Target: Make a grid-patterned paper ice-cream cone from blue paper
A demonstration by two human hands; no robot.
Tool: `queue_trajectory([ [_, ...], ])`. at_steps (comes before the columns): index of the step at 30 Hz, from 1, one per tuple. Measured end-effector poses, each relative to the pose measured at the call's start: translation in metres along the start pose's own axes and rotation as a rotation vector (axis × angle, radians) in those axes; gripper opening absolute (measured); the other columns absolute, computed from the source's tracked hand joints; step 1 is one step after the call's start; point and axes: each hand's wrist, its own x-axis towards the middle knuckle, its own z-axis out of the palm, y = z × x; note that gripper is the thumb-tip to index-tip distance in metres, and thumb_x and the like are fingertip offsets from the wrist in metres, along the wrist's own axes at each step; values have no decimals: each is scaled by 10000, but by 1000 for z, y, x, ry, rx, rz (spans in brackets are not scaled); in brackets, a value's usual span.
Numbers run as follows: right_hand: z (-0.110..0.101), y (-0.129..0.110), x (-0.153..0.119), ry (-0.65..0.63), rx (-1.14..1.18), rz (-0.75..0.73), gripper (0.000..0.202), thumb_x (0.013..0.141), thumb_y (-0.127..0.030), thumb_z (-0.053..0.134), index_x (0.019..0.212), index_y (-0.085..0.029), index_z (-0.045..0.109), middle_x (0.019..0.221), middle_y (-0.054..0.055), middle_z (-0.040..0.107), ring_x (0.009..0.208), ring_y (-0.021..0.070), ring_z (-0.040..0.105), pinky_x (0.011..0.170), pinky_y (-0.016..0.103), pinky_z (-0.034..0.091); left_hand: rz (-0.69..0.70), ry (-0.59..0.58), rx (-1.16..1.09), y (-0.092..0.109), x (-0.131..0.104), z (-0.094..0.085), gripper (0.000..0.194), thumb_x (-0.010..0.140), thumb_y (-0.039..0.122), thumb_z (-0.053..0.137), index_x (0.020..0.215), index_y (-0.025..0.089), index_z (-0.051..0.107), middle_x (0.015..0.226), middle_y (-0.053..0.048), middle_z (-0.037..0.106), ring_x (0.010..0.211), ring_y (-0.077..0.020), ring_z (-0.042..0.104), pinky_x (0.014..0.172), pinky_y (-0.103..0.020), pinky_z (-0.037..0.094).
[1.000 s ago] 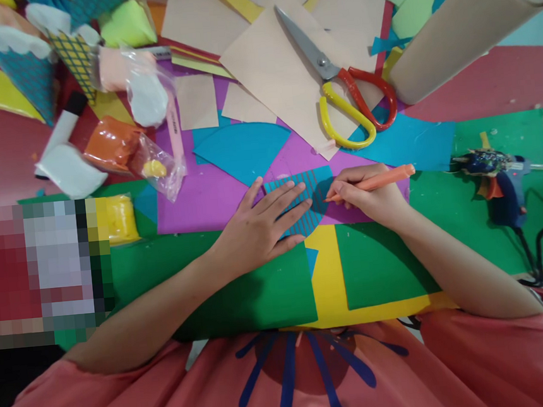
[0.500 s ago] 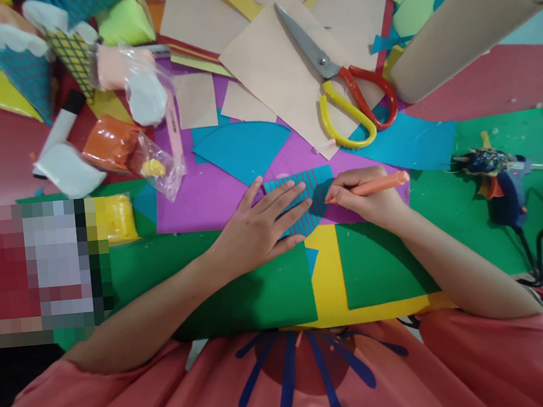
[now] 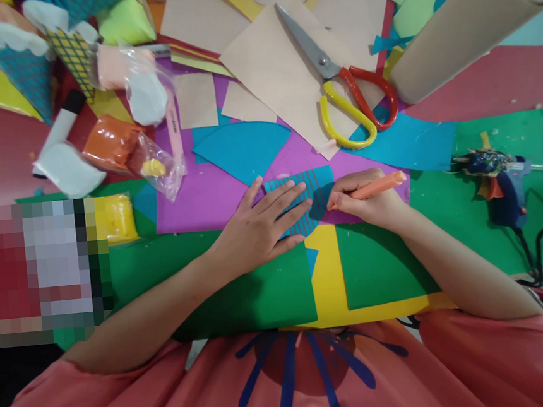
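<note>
A blue fan-shaped piece of craft foam or paper (image 3: 317, 194), marked with several dark parallel lines, lies on a purple sheet (image 3: 181, 208). Across its left part my left hand (image 3: 266, 224) rests flat, fingers spread, covering some of the lines. My right hand (image 3: 364, 200) pinches an orange marker pen (image 3: 380, 185), its tip down by the right edge of the striped piece. Fingers hide the exact tip. Just above my left hand is a plain blue fan-shaped piece (image 3: 245, 145).
Large scissors (image 3: 336, 74) with red and yellow handles lie on beige sheets. A glue gun (image 3: 502, 183) with a cord sits at right, below a thick beige roll (image 3: 465, 28). Paper cones (image 3: 68, 53) and bagged clay (image 3: 111, 141) crowd the upper left.
My right hand has shifted very slightly down with the marker pen, whose tip is lower along the striped piece's right edge. My left hand stays put.
</note>
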Motion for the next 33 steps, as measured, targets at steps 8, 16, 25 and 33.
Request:
queue_trajectory([
  [8,-2,-4,2,63,119,6,215,797,-231,551,607,-168,629,577,3,636,502,98,537,474,224,387,-3,6,11,0,0,1,471,1014,444,343,1399,211,479,1511,-107,446,1409,-249,410,1212,-549,156],
  [16,0,-2,2,292,255,16,213,820,-218,566,627,-165,637,578,-7,621,454,71,522,438,205,404,63,44,-17,2,0,-4,484,1012,472,331,1308,180,578,1403,-133,560,1284,-266,531,1176,-548,230],
  [25,0,1,1,255,177,-20,202,845,-207,567,668,-170,657,615,2,650,483,78,541,461,214,424,155,77,-81,3,2,-6,508,998,496,369,1236,131,629,1252,-147,652,1129,-279,598,1000,-472,417],
  [33,1,-3,1,210,94,-55,203,847,-210,560,664,-173,639,645,10,672,525,87,557,490,220,418,180,68,-74,1,3,-7,458,1006,440,396,1236,120,628,1307,-125,635,1176,-258,572,1000,-414,431],
])
